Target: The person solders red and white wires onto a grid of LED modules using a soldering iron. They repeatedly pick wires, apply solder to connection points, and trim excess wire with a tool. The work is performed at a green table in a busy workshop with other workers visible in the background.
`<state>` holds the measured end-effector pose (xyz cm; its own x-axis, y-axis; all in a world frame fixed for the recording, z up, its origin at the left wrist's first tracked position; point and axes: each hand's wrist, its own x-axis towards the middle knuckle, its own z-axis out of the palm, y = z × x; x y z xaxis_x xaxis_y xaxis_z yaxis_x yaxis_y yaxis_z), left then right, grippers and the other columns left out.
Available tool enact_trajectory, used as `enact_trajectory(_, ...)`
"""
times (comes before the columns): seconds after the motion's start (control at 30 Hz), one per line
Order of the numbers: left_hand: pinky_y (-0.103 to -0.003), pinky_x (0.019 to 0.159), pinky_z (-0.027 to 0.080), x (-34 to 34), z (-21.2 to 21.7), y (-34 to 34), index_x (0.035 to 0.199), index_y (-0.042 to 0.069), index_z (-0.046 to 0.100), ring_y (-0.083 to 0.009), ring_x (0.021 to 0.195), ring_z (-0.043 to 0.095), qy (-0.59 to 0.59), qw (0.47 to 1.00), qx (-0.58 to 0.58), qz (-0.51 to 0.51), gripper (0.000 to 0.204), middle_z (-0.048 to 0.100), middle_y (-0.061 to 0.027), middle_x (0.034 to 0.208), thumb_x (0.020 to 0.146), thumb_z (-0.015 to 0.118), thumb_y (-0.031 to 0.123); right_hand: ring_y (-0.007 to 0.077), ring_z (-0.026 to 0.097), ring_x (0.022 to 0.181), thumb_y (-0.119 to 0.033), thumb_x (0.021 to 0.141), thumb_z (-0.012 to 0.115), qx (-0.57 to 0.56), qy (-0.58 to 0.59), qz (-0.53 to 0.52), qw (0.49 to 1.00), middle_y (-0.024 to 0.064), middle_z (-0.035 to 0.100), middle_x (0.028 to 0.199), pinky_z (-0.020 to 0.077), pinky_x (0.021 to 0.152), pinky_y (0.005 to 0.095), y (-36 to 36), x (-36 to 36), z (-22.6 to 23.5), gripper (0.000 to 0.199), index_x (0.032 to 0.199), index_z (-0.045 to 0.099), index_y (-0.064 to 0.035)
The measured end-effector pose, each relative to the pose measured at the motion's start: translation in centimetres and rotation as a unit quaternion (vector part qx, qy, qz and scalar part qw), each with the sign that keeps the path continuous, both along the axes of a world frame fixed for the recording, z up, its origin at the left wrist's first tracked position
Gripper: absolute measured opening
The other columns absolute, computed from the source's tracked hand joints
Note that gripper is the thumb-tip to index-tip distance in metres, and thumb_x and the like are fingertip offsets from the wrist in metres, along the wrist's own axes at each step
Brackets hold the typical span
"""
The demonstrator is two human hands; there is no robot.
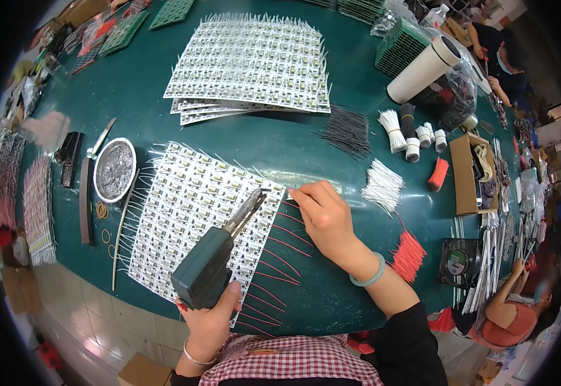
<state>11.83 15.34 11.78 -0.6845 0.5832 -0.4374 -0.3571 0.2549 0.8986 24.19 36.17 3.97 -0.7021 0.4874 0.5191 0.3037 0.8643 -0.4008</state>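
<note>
My left hand (211,320) grips a dark green soldering gun (206,269); its metal tip reaches the right edge of a white panel of small circuit boards (184,206) lying on the green table (132,90). My right hand (324,215) pinches a thin red wire at that same edge, next to the tip. Several red wires (280,257) stick out from the panel's right side, and white wires from its left and top.
A stack of finished panels (251,64) lies farther back. A round solder tin (114,170) sits left, black wires (347,132), white wire bundles (382,185) and loose red wires (409,255) right. A cardboard box (466,174) and other people are at the right.
</note>
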Motion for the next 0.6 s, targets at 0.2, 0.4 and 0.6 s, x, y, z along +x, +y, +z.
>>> enact_trajectory(0.2, -0.023, 0.047, 0.045, 0.3, -2.7, -0.2, 0.113, -0.005, 0.062, -0.0099, 0.055, 0.056, 0.079, 0.996, 0.033, -0.027, 0.036, 0.065, -0.0079, 0.087, 0.078, 0.070, -0.007, 0.0237, 0.061, 0.079, 0.003, 0.070, 0.064, 0.018, 0.003, 0.005, 1.000, 0.0079, 0.063, 0.092, 0.0519, 0.064, 0.0329, -0.1, -0.1, -1.0, 0.029, 0.098, 0.067, 0.0017)
enact_trajectory(0.4, -0.021, 0.054, 0.048, 0.5, -3.4, 0.1, 0.109, -0.002, 0.066, -0.0075, 0.064, 0.060, 0.132, 0.988, 0.002, -0.080, 0.033, 0.067, -0.0056, 0.091, 0.077, 0.075, -0.003, 0.0233, 0.061, 0.080, 0.002, 0.069, 0.063, 0.036, -0.005, 0.003, 0.999, 0.0091, 0.063, 0.093, 0.0526, 0.062, 0.0311, -0.2, -0.4, -1.2, 0.030, 0.099, 0.066, 0.0026)
enact_trajectory(0.6, -0.025, 0.055, 0.042, 1.1, -2.5, 1.6, 0.087, -0.001, 0.067, -0.0062, 0.062, 0.054, 0.159, 0.986, 0.018, -0.054, 0.013, 0.062, -0.0007, 0.072, 0.080, 0.076, 0.005, 0.0223, 0.060, 0.080, 0.000, 0.068, 0.064, 0.049, -0.024, 0.006, 0.999, 0.0096, 0.063, 0.092, 0.0526, 0.061, 0.0297, -0.2, -0.2, -1.1, 0.031, 0.099, 0.066, 0.0043)
